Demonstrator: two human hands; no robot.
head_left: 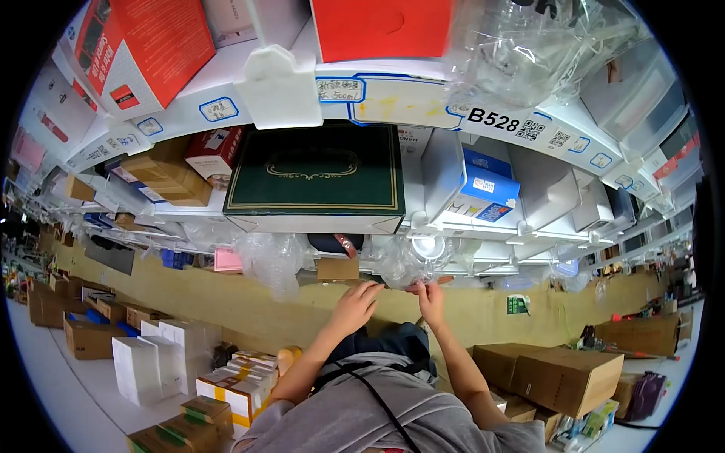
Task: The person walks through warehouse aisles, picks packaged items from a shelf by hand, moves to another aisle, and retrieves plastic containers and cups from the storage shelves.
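Observation:
My right hand (pixel 430 303) is closed, thumb and fingers pinched at the lower edge of a clear plastic bag (pixel 400 260). A round white item (pixel 428 247) shows through the crumpled plastic. My left hand (pixel 355 308) is just to the left, with its fingers stretched toward the right hand and partly apart. A thin dark edge lies between the two hands, too small to name. Above the left hand, a small cardboard box (pixel 337 269) and a dark item with a brown strap (pixel 346 244) sit on the lower shelf.
A large dark green box (pixel 316 174) fills the shelf above, with a blue and white box (pixel 483 185) to its right. More bubble wrap (pixel 270 260) hangs at left. Behind me stand white boxes (pixel 158 359) on the left and cardboard cartons (pixel 566 375) on the right.

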